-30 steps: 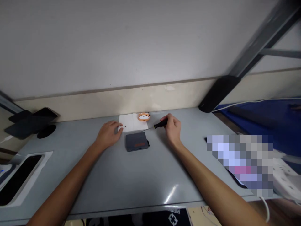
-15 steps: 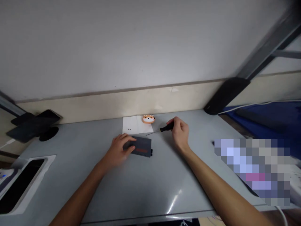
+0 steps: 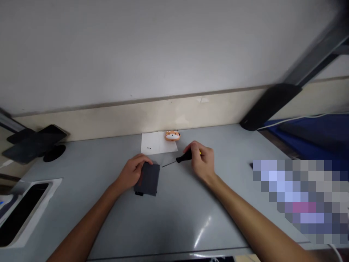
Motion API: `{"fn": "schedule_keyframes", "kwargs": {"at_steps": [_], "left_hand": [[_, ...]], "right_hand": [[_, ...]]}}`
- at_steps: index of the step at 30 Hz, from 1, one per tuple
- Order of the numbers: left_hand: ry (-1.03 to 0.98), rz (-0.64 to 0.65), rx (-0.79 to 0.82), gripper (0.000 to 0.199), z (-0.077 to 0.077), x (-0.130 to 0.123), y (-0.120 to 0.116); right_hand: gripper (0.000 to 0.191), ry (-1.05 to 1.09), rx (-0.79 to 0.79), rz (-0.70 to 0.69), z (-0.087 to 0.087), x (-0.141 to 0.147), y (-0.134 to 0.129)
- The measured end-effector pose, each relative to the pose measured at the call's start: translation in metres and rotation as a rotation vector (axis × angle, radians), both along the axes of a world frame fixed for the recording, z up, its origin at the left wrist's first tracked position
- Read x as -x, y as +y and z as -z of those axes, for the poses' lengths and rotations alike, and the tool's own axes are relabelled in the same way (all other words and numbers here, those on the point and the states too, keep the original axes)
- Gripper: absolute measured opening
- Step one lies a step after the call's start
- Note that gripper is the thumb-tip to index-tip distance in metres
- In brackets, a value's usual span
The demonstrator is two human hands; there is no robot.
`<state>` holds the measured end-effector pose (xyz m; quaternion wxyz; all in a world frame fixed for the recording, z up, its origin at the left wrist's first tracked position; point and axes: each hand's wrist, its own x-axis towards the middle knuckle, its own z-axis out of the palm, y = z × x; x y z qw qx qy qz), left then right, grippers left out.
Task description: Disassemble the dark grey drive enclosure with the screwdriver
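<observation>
My left hand (image 3: 134, 170) grips a flat dark grey box (image 3: 149, 179) by its left side and far edge. A small black part sticks out at the box's near left corner. In my right hand (image 3: 202, 160) is a screwdriver (image 3: 184, 155) with a black handle, a bit of yellow and a thin shaft. Its tip points left, close to the box's far right corner; whether it touches I cannot tell. Beyond the box lies a white sheet of paper (image 3: 153, 142) with two tiny dark pieces (image 3: 148, 148), perhaps screws. An orange and white animal-faced case (image 3: 172, 135) sits at the paper's right end.
A black phone-like slab (image 3: 25, 213) lies on white at the left. Behind it a dark device leans on a stand (image 3: 54, 153). A black padded post (image 3: 269, 107) stands at the back right, and a blurred-out screen (image 3: 297, 196) lies at the right. The wall (image 3: 122, 116) bounds the desk.
My left hand has turned the box so its black part moved from the right side to the near left. The screwdriver has come left and nearer to me, toward the box.
</observation>
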<state>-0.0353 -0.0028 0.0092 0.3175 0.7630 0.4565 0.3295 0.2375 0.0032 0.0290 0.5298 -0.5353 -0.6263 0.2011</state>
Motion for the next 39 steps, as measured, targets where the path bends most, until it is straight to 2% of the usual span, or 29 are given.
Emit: {"fn": "schedule_keyframes", "kwargs": {"at_steps": [7,14,21,26,29,35,39], "left_hand": [[-0.018,-0.013,-0.040,0.031,0.004,0.000,0.001],[-0.017,-0.018,-0.042,0.025,0.005,-0.001,0.002],[-0.016,-0.022,-0.056,0.022,0.003,-0.002,0.001],[-0.006,-0.028,-0.066,0.022,0.004,-0.002,0.002],[-0.013,-0.029,-0.076,0.022,0.005,-0.002,0.001],[-0.007,-0.035,-0.064,0.024,0.005,-0.002,0.000],[-0.006,-0.040,-0.065,0.025,0.006,-0.002,0.000]], "right_hand": [[0.047,-0.020,0.027,-0.066,0.004,0.004,-0.002],[0.044,-0.004,-0.008,-0.032,-0.001,0.002,-0.002],[0.046,-0.017,0.021,-0.068,0.002,0.004,-0.002],[0.045,0.013,0.023,-0.042,-0.002,0.001,-0.001],[0.047,0.025,0.047,-0.104,-0.006,0.004,-0.004],[0.051,-0.025,0.067,-0.312,-0.010,0.017,-0.021],[0.053,-0.031,0.076,-0.343,-0.010,0.020,-0.024]]}}
